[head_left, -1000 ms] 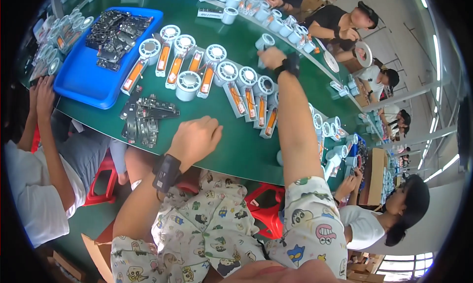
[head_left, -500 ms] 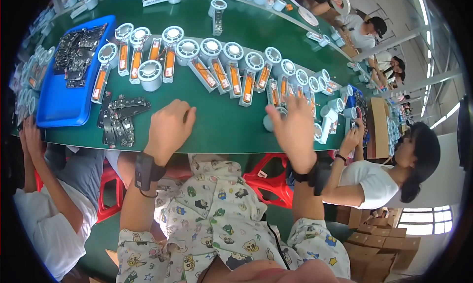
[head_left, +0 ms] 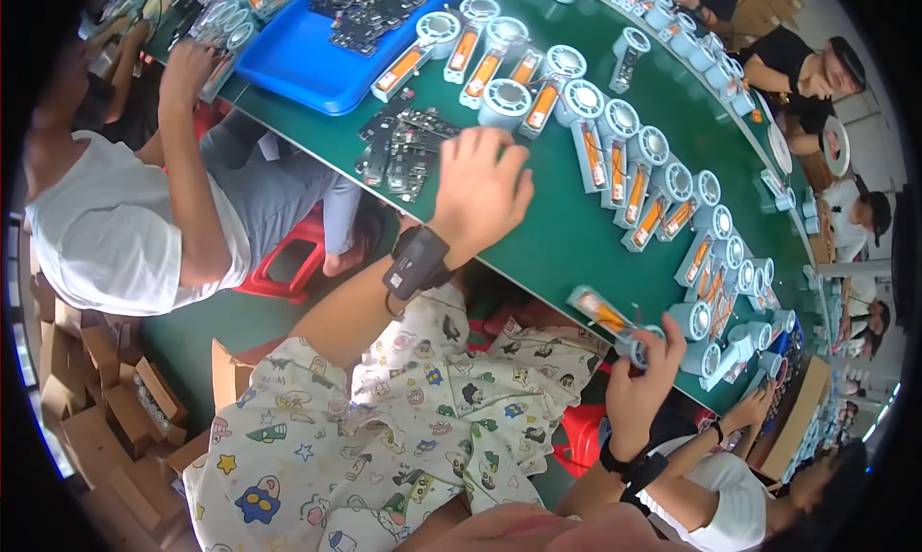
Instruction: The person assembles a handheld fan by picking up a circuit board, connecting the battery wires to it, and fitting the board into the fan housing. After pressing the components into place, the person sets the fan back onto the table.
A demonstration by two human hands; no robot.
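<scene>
My right hand (head_left: 645, 389) grips a light-blue handheld fan (head_left: 602, 312) by its round head, at the table's near edge. The fan's open handle points left and shows an orange battery and thin wires. My left hand (head_left: 483, 192) is over the near edge beside a pile of black circuit boards (head_left: 408, 148). Its thumb stands apart from the fingers, and I see nothing in it; the fingertips are partly hidden. Beyond both hands, a slanting row of similar open fans (head_left: 639, 182) lies on the green table (head_left: 538, 220).
A blue tray (head_left: 288, 67) heaped with circuit boards stands at the far left. One fan (head_left: 629, 57) lies apart near the back. People sit close on both sides, one in a white shirt (head_left: 115, 225) at left. Cardboard boxes (head_left: 115, 408) stand on the floor.
The view has turned, so the table now slants down to the right. My right hand has taken hold of a fan and brought it to the near edge. My left hand is closer to the boards.
</scene>
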